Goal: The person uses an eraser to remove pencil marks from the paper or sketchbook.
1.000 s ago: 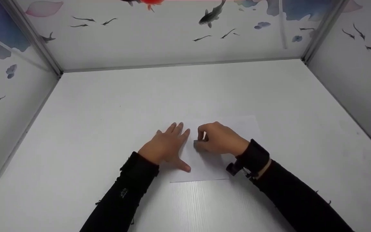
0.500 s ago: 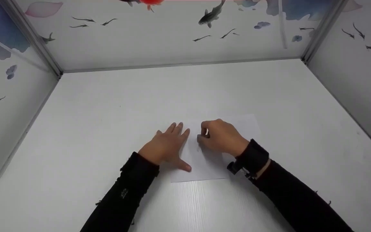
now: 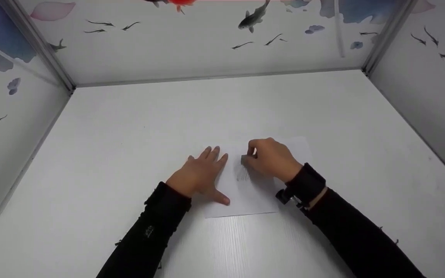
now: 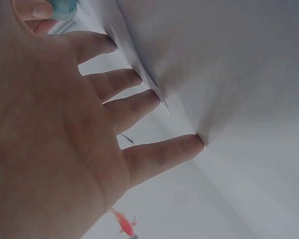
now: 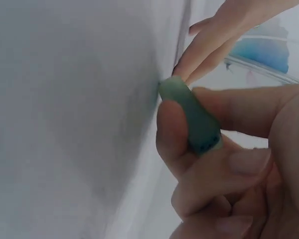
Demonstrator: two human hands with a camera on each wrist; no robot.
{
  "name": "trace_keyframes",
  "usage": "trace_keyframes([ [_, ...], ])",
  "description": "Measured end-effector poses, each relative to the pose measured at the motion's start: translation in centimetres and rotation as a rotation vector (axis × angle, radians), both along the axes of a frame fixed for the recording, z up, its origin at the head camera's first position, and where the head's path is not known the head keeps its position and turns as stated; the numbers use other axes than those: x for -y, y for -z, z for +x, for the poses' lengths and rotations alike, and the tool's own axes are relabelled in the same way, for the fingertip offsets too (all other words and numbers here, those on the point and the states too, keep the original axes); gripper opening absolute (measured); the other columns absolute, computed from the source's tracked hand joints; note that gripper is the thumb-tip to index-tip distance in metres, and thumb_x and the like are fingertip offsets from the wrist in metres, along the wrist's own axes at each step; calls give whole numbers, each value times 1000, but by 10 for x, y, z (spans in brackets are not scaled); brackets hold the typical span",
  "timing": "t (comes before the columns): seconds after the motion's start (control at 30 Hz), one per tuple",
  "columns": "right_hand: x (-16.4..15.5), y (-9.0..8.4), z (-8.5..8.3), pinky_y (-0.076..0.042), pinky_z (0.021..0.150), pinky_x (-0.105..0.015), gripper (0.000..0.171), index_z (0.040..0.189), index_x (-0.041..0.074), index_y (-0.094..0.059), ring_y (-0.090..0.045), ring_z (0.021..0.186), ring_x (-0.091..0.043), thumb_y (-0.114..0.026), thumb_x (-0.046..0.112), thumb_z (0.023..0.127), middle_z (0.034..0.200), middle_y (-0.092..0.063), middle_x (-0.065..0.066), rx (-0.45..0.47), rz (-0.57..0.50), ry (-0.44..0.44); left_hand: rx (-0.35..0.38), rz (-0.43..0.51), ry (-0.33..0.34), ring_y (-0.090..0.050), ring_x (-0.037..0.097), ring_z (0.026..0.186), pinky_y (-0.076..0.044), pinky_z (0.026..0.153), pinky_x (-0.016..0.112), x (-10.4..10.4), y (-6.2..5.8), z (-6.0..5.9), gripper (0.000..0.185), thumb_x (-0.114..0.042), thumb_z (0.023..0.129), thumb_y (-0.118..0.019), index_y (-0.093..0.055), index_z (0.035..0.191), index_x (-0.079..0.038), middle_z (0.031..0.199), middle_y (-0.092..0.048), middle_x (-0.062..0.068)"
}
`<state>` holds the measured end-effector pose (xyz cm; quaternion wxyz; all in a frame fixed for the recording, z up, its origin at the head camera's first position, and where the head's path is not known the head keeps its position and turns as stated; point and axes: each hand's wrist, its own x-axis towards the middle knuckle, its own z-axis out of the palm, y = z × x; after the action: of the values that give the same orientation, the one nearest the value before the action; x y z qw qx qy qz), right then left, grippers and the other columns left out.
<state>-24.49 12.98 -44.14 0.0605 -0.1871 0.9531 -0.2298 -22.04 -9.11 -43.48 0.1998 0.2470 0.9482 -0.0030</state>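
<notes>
- We record one sheet of white paper (image 3: 253, 193) lying flat on the white table (image 3: 129, 135), nearer the front edge than the back and about midway between the side edges.
- We note a patch of grey smudged marks (image 3: 242, 174) on the sheet, just in front of our right hand.
- Our left hand (image 3: 201, 173) lies flat, fingers straight and spread, pressing on the left edge of the paper; the thumb points toward the front edge of the sheet. From the left wrist view the fingertips (image 4: 192, 144) touch the paper, holding nothing.
- Our right hand (image 3: 270, 158) rests on the sheet toward its back half, fingers curled, pinching a small green eraser (image 5: 192, 117) between thumb and forefinger.
- In the right wrist view the eraser's tip meets the paper; a dark print shows on its near end, too small to read.
- The two hands are near one another, apart, with the marks between and slightly in front of them.
- Both forearms wear black sleeves (image 3: 149, 231); a black strap (image 3: 303, 185) sits on the right wrist.
- Walls (image 3: 207, 42) printed with fish close the back and side edges.
</notes>
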Motion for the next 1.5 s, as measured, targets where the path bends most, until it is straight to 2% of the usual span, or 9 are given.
trace_keyframes([
  [0.2,-2,0,-2,-51,61,-33,14,95,8,-75,-62,66,-16,-76,21,98,81,-73,-2,1,-31,-56,0,-8,0,-8,35,165,-29,122,69,0,0,0,130,-77,79,-80,-17,172,-13,179,-9,16],
  [0.33,-3,1,-3,-50,61,-33,15,94,7,-75,-61,66,-16,-76,22,98,81,-73,-2,-37,-23,1,0,1,-5,-8,35,165,-29,121,70,0,-1,0,129,-76,79,-81,-18,172,-13,179,-10,16],
  [0.6,-4,1,-5,-50,63,-35,15,95,7,-75,-61,69,-18,-75,23,98,85,-73,-4,-28,-12,43,3,-19,2,-7,35,165,-29,122,69,0,0,-1,130,-77,79,-80,-17,172,-13,179,-10,17],
  [0.77,-4,1,-5,-51,63,-34,16,96,7,-75,-62,68,-17,-75,22,98,84,-73,-4,11,-30,-9,5,-26,4,-7,35,165,-29,122,68,0,1,-3,130,-77,79,-80,-16,173,-14,179,-9,16],
  [0.9,-3,1,-4,-50,62,-34,16,95,7,-75,-61,68,-17,-75,23,98,84,-72,-4,-10,-11,35,4,-30,3,-7,35,165,-29,122,69,-1,1,-3,130,-77,79,-80,-16,173,-14,179,-9,16],
  [1.07,-2,0,-2,-53,63,-36,15,97,6,-75,-64,69,-19,-74,21,98,85,-74,-5,-3,-12,1,1,-37,1,-7,34,165,-30,121,69,-2,0,-1,130,-78,79,-79,-16,173,-14,179,-9,15],
  [1.17,-3,0,-2,-52,62,-36,15,94,6,-76,-62,68,-18,-74,20,98,85,-74,-5,-32,-4,23,6,-14,3,-7,35,165,-29,121,70,-1,0,-1,130,-77,79,-80,-17,172,-13,179,-9,16],
  [1.33,0,-1,1,-50,60,-35,15,94,6,-75,-60,65,-17,-74,20,97,82,-72,-5,-26,-8,-14,10,16,8,-8,37,165,-29,120,72,2,0,-1,129,-75,79,-82,-19,172,-12,178,-10,17],
  [1.5,1,-3,2,-52,63,-36,16,94,6,-75,-62,69,-19,-74,22,98,86,-74,-6,-17,5,34,10,13,9,-7,37,165,-29,120,72,1,-1,-1,129,-75,79,-81,-18,172,-12,178,-10,17],
])
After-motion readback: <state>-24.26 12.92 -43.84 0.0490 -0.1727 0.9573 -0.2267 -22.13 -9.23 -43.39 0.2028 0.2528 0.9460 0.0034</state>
